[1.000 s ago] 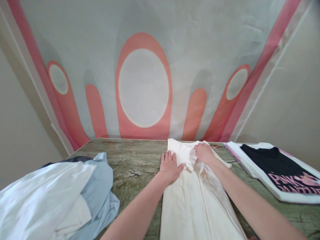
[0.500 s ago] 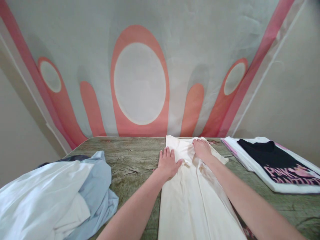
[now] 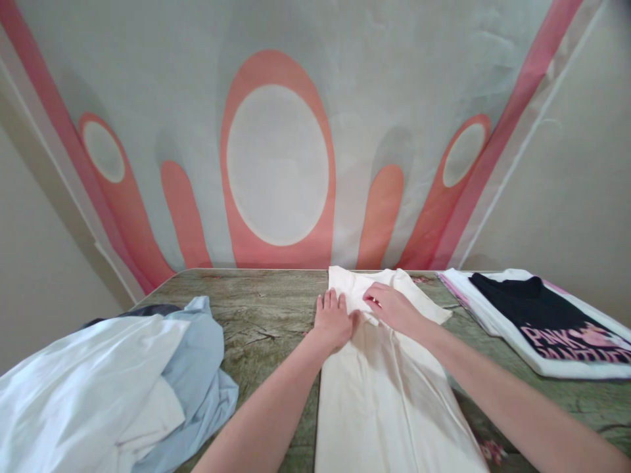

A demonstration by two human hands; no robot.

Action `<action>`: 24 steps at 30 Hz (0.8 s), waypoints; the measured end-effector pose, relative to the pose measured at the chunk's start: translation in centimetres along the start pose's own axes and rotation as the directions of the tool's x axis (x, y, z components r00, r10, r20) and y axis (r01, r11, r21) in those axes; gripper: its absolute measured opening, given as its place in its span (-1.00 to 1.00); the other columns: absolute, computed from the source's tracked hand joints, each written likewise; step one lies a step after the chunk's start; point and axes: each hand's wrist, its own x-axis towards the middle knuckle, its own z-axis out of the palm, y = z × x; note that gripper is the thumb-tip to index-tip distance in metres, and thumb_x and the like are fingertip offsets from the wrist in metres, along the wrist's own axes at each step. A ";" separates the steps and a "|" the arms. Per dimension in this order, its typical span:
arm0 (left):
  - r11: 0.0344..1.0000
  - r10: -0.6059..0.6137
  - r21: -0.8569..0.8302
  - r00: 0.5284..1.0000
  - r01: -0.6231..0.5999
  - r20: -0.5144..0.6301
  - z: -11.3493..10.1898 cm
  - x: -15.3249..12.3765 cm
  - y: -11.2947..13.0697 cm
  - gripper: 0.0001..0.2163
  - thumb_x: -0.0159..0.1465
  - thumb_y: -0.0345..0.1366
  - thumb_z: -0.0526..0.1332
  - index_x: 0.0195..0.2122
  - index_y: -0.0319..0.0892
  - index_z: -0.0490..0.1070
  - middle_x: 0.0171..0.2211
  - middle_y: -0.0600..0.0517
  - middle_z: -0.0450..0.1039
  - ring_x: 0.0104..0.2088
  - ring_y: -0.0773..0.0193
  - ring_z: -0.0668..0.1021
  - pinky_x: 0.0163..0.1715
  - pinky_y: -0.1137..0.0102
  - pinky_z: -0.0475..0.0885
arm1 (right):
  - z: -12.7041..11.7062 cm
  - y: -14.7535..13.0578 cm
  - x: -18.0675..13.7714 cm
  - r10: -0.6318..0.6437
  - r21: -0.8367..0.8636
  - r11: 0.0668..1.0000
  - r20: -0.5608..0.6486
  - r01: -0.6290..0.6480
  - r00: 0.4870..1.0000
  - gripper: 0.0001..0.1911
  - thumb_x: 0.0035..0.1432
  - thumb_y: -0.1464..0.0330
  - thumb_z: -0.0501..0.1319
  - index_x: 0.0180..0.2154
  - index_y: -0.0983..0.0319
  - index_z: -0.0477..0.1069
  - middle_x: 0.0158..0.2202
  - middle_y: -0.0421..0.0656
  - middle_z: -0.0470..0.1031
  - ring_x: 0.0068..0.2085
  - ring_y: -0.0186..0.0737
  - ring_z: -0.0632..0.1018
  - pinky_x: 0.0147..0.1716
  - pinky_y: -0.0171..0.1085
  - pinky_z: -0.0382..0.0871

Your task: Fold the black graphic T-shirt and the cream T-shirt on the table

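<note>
A long cream shirt (image 3: pixel 389 387) lies on the table, its left side in a straight edge and its neckline at the far end. One sleeve-like flap (image 3: pixel 424 299) spreads out to the right. My left hand (image 3: pixel 334 325) rests flat on the shirt's left edge near the far end, fingers stretched out. Just right of it, my right hand (image 3: pixel 389 305) is curled at the upper part of the shirt, with a bit of pale cloth showing between the fingers. Small wrinkles run across the cloth between both hands.
On the left lies a loose heap with a white cloth (image 3: pixel 93 374) and a light blue garment (image 3: pixel 204 355). Folded shirts are stacked on the right, topped by a black printed T-shirt (image 3: pixel 547 315). The wood-grain table (image 3: pixel 266 309) meets a printed backdrop (image 3: pixel 365 118).
My right hand has moved left and slightly nearer to me, its fingers now curled. My left hand has stayed at the shirt's left edge. Cloth on the right lies flatter.
</note>
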 end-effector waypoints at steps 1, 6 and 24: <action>1.000 0.001 -0.001 1.000 -0.001 -0.006 0.0 0.0 0.0 -0.40 0.31 0.01 -0.24 0.23 -0.32 0.02 0.25 -0.24 -0.08 0.25 -0.02 0.01 0.17 0.06 -0.12 | -0.2 -0.9 -0.7 -0.062 0.038 0.997 0.016 0.062 0.998 -0.75 0.22 0.44 -0.01 -0.28 0.27 0.45 -0.27 -0.10 0.45 -0.19 -0.25 0.41 -0.15 -0.29 0.19; 0.999 0.035 0.012 0.999 -0.035 -0.034 -0.2 0.2 -0.5 -0.50 0.32 -0.07 -0.17 0.19 -0.23 0.11 0.22 -0.19 0.03 0.22 0.00 0.08 0.16 0.02 -0.13 | 0.0 -3.8 -4.4 -0.228 0.050 0.973 0.121 0.224 0.966 -0.71 0.17 0.51 0.01 -0.16 0.22 0.44 -0.14 -0.10 0.45 0.01 -0.15 0.30 0.00 -0.14 0.09; 0.940 0.245 -0.208 0.960 -0.270 -0.137 -2.5 0.5 -0.5 -0.86 0.23 -0.30 0.07 -0.28 -0.22 0.38 -0.25 -0.07 0.35 -0.17 0.19 0.41 -0.10 0.33 0.29 | -1.0 -5.8 -7.9 -0.201 0.063 0.979 0.217 0.192 0.955 -0.62 0.10 0.60 -0.02 -0.11 0.21 0.38 -0.18 -0.08 0.39 -0.10 -0.16 0.35 -0.11 -0.20 0.17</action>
